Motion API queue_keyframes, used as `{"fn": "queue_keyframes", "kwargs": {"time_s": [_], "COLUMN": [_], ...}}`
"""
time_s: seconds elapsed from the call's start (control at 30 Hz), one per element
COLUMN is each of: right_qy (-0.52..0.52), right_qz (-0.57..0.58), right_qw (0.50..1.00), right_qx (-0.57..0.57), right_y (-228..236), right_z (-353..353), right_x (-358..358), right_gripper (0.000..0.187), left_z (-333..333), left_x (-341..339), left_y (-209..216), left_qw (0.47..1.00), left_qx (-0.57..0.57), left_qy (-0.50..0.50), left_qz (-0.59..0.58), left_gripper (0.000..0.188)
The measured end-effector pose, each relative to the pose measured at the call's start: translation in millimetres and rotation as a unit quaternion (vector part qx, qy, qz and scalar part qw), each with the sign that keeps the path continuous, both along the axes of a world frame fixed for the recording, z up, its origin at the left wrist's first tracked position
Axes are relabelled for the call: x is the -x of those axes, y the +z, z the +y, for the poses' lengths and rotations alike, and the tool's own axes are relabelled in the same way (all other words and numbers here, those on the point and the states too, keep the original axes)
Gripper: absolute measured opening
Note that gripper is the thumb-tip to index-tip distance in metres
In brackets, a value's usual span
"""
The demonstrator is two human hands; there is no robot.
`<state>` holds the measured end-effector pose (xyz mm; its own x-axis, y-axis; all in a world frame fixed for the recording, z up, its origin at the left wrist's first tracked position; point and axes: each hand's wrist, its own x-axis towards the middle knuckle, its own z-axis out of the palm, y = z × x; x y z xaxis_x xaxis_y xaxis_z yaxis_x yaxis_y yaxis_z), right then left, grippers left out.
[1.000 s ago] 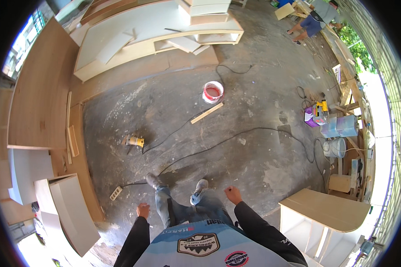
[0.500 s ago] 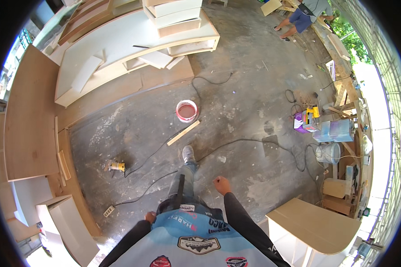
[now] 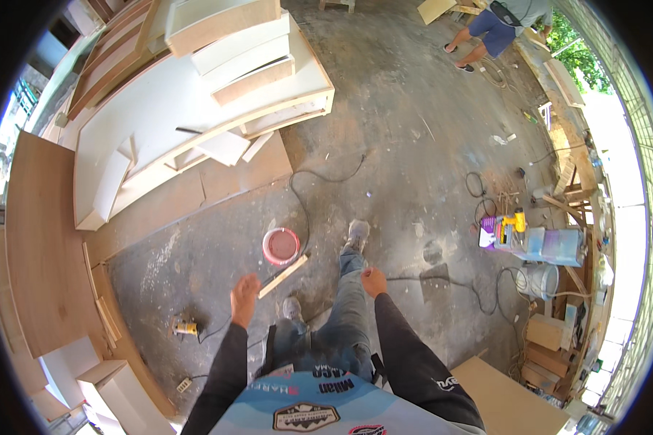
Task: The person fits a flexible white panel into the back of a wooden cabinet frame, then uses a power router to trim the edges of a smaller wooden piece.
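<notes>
My left hand (image 3: pixel 244 299) is raised in front of my body, fingers loosely extended and nothing held. It appears beside a light wooden strip (image 3: pixel 284 275) lying on the floor, without touching it. To the right, my right hand (image 3: pixel 374 282) is curled in a loose fist above my leg, with nothing visible in it. Just beyond the strip stands a white and red bucket (image 3: pixel 281 246) with brownish-pink contents. At the left, a yellow power tool (image 3: pixel 186 328) rests on the floor with its cord trailing off.
A long white cabinet (image 3: pixel 152 109) carrying drawer boxes stands at the far left. Black cables (image 3: pixel 442 278) cross the floor. A tan panel (image 3: pixel 511 399) is close by at lower right. A yellow drill (image 3: pixel 516 220) sits among items at right. Another person (image 3: pixel 497 32) stands at far right.
I have stepped forward, and my other foot is now in front. My left hand has risen from my side to the front. The bucket and cabinet appear nearer.
</notes>
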<state>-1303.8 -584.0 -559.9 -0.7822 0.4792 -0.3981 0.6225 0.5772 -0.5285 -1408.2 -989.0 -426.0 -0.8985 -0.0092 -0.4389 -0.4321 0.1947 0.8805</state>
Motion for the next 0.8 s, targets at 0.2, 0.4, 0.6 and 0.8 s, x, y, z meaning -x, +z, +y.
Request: {"fn": "queue_keyframes", "kwargs": {"time_s": [0.2,0.4,0.6,0.8], "right_qy": [0.082,0.193,0.204,0.243], "right_qz": [-0.103,-0.188,-0.204,-0.228], "right_qw": [0.991,0.963,0.957,0.941], "right_qx": [-0.024,-0.021,-0.028,-0.063], "right_y": [-117.0,-251.3,-367.0,-425.0], "right_z": [125.3,234.3,291.1,273.7], "right_x": [200.7,371.2,470.2,502.0], "right_gripper": [0.037,0.061,0.072,0.073], "left_z": [0.3,71.4,179.8,234.4], "left_x": [-118.1,-200.8,-151.7,-130.7], "left_y": [-145.1,-161.4,-194.3,-204.7], "left_qw": [0.962,0.817,0.806,0.786], "left_qx": [0.141,0.382,0.320,0.313], "left_qy": [0.144,-0.226,-0.054,-0.017], "left_qz": [-0.185,-0.369,-0.495,-0.532], "left_gripper": [0.027,0.035,0.035,0.035]}}
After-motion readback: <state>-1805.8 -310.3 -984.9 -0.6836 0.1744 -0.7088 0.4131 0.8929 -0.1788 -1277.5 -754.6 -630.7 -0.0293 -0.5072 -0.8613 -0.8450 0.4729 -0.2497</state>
